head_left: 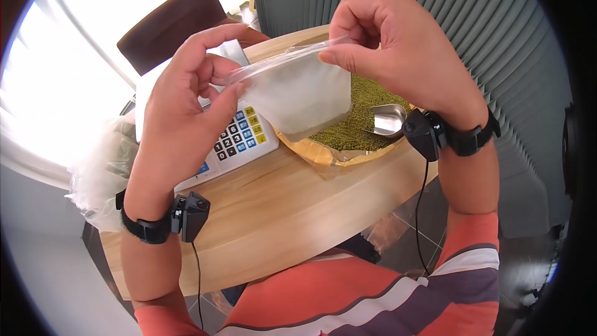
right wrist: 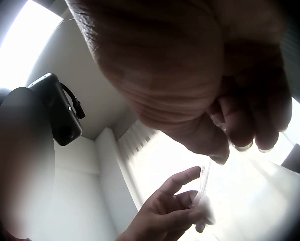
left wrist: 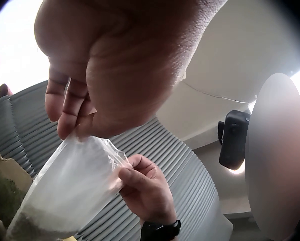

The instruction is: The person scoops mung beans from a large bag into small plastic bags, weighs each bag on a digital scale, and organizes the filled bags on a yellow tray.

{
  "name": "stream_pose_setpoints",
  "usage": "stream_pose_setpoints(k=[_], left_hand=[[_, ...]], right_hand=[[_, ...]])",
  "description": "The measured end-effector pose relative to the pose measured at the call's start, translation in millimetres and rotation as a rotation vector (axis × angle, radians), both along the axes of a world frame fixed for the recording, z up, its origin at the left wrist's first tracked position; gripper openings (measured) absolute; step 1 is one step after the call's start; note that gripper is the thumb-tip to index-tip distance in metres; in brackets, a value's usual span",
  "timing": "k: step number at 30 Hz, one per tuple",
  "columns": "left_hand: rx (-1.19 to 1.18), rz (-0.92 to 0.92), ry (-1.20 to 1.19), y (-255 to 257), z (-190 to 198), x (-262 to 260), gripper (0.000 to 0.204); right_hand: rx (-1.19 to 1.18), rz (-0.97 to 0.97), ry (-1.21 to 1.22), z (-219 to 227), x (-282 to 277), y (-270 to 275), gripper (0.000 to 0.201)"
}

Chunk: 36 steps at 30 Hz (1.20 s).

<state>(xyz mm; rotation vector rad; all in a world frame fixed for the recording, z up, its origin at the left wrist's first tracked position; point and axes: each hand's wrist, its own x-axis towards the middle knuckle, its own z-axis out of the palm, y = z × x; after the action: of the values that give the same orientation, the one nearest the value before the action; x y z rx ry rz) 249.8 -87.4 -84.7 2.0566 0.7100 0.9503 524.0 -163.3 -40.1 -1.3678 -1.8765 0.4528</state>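
Observation:
A clear plastic bag (head_left: pixel 298 96) hangs between the two hands, above the front of an open sack of green beans (head_left: pixel 360 118). My left hand (head_left: pixel 186 96) pinches the bag's top left corner between thumb and fingers. At the top right corner, my right hand (head_left: pixel 404 50) pinches the bag's edge. In the left wrist view the bag (left wrist: pixel 64 191) looks cloudy, with darker matter low down; whether that is inside or seen through it, I cannot tell. The right wrist view shows the left hand (right wrist: pixel 172 208) beyond my right hand (right wrist: pixel 190 75).
A white scale with a keypad (head_left: pixel 233 143) stands left of the sack on the wooden table (head_left: pixel 267 211). A metal scoop (head_left: pixel 388 120) lies on the beans. Loose plastic bags (head_left: pixel 102 171) are at the far left. A brown chair (head_left: pixel 174 25) and grey pleated curtain (head_left: pixel 298 0) stand behind.

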Motion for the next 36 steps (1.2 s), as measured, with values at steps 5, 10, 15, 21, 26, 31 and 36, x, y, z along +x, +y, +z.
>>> stream_pose_setpoints(k=[5,10,15,21,26,31,36], left_hand=[[-0.071,-0.046,-0.245,1.4,-0.6,-12.4,0.062],[-0.168,0.04,-0.188,2.8,7.7,-30.1,0.057],[-0.174,0.167,-0.141,6.8,9.4,-41.3,0.049],[0.275,0.296,0.004,40.1,22.2,-70.7,0.046],[0.451,0.47,0.071,84.3,40.8,-99.1,0.046],[0.399,0.497,0.097,122.4,34.0,-122.0,0.049],[0.31,0.566,0.221,154.0,5.9,-131.8,0.06]], right_hand=[[-0.055,-0.001,-0.071,2.1,-9.6,2.8,0.03],[0.017,-0.006,-0.056,-1.4,-22.4,6.4,0.028],[-0.026,0.031,0.065,-0.3,-30.2,19.2,0.021],[0.133,0.113,-0.086,4.7,-49.0,63.1,0.018],[0.268,0.029,-0.063,11.8,-96.5,112.9,0.017],[0.272,-0.014,-0.003,-12.6,-120.7,166.8,0.017],[0.202,-0.033,-0.052,-43.5,-125.1,202.2,0.018]])
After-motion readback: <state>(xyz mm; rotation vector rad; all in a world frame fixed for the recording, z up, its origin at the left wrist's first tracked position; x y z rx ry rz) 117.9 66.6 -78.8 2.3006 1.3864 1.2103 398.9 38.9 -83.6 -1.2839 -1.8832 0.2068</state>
